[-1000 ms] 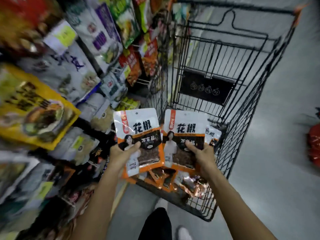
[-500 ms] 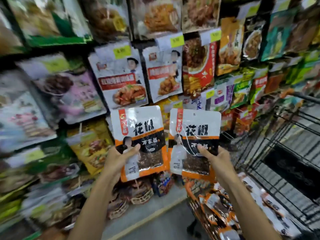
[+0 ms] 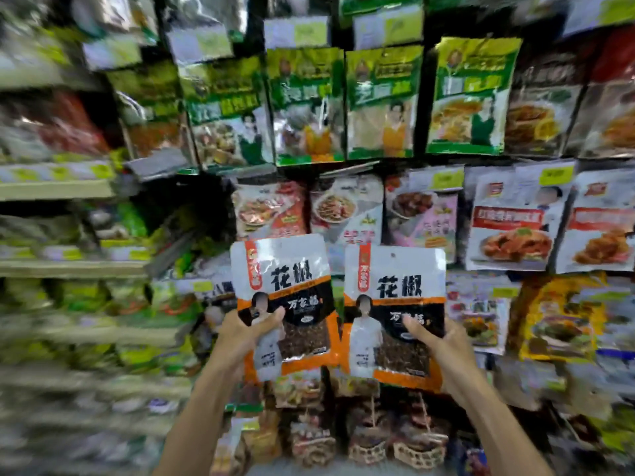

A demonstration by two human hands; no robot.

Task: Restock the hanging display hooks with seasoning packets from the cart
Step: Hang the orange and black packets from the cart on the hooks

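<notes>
The left hand (image 3: 240,338) grips the left packet (image 3: 285,269) at its lower left edge, thumb across the front face. The right hand (image 3: 443,352) grips the right packet (image 3: 395,280) at its lower right edge in the same manner. Each of the hands is clamped on one packet. The hands are apart, and the two packets stand side by side with their inner edges touching or nearly so.

Both packets are upright, printed face toward the camera, long axis vertical. The hang hole (image 3: 392,255) of the right packet is visible at the centre of its top edge. The hole of the left packet cannot be made out.

The hanging display lies directly ahead, beyond the packets. A row of red and pink packets (image 3: 347,207) hangs just above the held pair, with a row of green packets (image 3: 385,101) above that. A dark gap (image 3: 199,207) at the left end of the red and pink row lies up and left of the left hand, which is the nearer hand. Whether a bare hook sits there cannot be told. The cart is not in view.

Judgement: the step in hand is carry-to-display. The next move requires the top edge to lead, hole aligned with the hook tip, one packet at a time.
</notes>
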